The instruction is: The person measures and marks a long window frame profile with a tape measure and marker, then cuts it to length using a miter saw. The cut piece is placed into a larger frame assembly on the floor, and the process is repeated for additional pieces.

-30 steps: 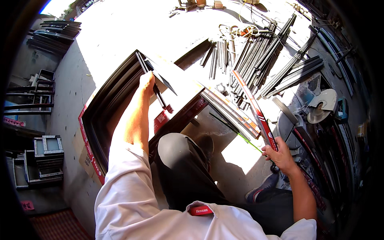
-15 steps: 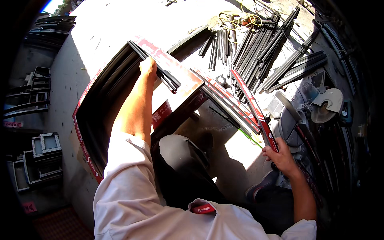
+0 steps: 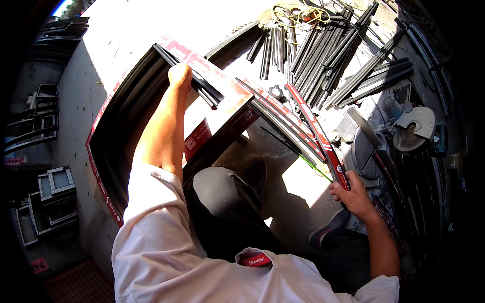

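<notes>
My left hand [image 3: 181, 77] is closed around dark profile strips [image 3: 206, 93], lying over the top of a stack with red-and-white film. Under that arm, long black profiles [image 3: 132, 103] fill the hollow of the stack; a red-and-white edge [image 3: 92, 151] curves along its outer side. My right hand [image 3: 352, 194] grips the near end of a long, narrow profile with red film [image 3: 318, 131], which slants away to the upper left. More film-covered profiles [image 3: 283, 113] lie just left of it. A thin green strip [image 3: 316, 169] shows near my right fingers.
A cutting saw [image 3: 413, 130] with a round blade stands at the right, beside its grey round base [image 3: 365, 154]. Many dark cut bars [image 3: 323, 60] lie piled at the far right under a yellow cable [image 3: 298, 12]. Framed pieces [image 3: 55, 183] stand at the left.
The view has shifted slightly, so the stack and my left hand appear a little further up and left. Both hands keep their grips.
</notes>
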